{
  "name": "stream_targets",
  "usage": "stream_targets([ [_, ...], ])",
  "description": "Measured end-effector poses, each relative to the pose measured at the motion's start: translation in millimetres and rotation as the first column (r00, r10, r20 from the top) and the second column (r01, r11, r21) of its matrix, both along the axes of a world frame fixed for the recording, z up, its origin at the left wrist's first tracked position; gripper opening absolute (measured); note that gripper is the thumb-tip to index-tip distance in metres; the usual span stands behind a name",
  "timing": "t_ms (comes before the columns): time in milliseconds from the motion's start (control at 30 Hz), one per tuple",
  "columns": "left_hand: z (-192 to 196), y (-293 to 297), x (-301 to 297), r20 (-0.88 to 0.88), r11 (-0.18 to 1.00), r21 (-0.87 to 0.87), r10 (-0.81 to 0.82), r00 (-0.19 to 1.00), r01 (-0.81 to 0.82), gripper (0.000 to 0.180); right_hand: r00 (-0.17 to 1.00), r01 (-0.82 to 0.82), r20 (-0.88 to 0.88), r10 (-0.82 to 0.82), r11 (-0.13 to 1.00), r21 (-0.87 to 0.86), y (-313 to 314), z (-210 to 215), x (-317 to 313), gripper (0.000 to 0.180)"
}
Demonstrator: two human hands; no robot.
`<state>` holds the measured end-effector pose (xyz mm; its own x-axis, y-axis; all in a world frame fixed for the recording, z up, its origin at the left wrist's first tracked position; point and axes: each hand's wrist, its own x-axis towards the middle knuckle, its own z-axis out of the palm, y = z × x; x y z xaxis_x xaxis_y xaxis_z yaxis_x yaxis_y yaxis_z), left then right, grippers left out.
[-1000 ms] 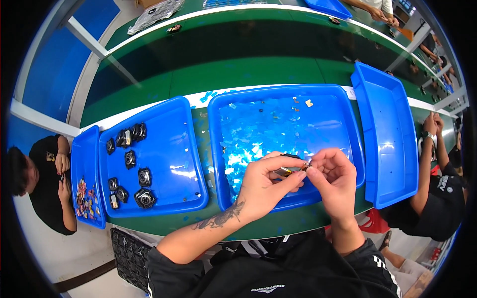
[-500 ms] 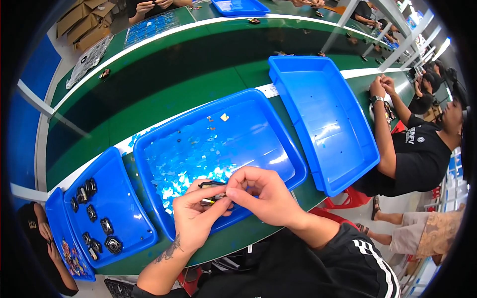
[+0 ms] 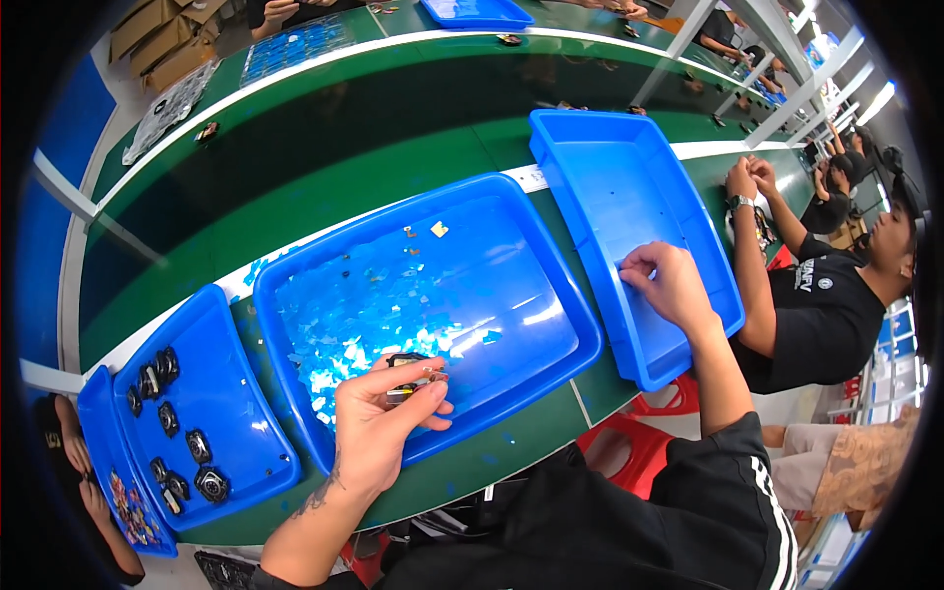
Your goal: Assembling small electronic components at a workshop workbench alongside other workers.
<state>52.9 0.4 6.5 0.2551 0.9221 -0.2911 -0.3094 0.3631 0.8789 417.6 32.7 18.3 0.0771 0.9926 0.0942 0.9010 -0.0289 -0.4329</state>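
My left hand (image 3: 379, 421) is closed around a small black watch-like device (image 3: 401, 391), with a bit of copper colour showing at its edge. It hangs over the near side of a wide blue tray (image 3: 551, 339), where many small pale-blue film scraps (image 3: 369, 339) lie scattered. My right hand (image 3: 664, 283) is over the near part of a second blue tray (image 3: 590, 211) to the right. Its thumb and fingers are pinched together; what they hold, if anything, is too small to make out.
At the left, a blue tray (image 3: 261, 418) holds several black watch-like devices (image 3: 210, 482); beside it another tray (image 3: 93, 393) has small colourful parts. A co-worker (image 3: 826, 295) sits at the right. A green conveyor belt (image 3: 393, 187) runs behind the trays. Red stools (image 3: 629, 452) stand below.
My right hand has left the device and moved right, over the right-hand blue tray. My left hand still holds the device in about the same place.
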Motion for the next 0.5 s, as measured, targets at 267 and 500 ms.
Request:
stream_targets([
  [267, 1, 3, -1, -0.006, 0.994, 0.017, -0.104, 0.995, 0.104, 0.026, 0.988, -0.11, 0.106, 0.109, 0.994, 0.003, 1, 0, 1, 0.006],
  [500, 1, 2, -5, -0.003, 0.999, -0.005, -0.052, 0.999, 0.052, 0.023, 0.912, -0.34, -0.035, 0.408, 0.801, 0.492, -41, 38, -150, 0.016],
])
